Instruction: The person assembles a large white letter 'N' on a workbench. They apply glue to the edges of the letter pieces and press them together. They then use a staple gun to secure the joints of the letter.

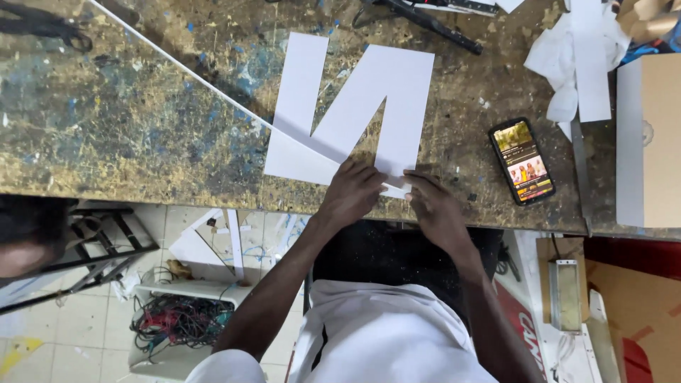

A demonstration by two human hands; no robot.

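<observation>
My left hand lies just below the centre of the frame, fingers together and pressed flat on the lower edge of a large white cut-out letter. My right hand sits just beside it, to the right, fingers curled together and pinching the near corner of the same sheet where a thin white strip meets it. I cannot tell whether the fingertips hold the strip, the sheet, or both.

The letter lies flat in the middle of the frame, on a worn workbench flecked with blue and ochre paint; its lower edge sits near the bench's front edge. The strip runs from the upper left of the frame in a long curve down to my hands, crossing the lower left of the letter.

Right of centre, a phone with a lit screen lies on the bench, well apart from the letter. Upper right: loose white paper scraps. Top centre: a dark long-handled tool. Lower left, under the bench, a tangle of wires lies on the floor.
</observation>
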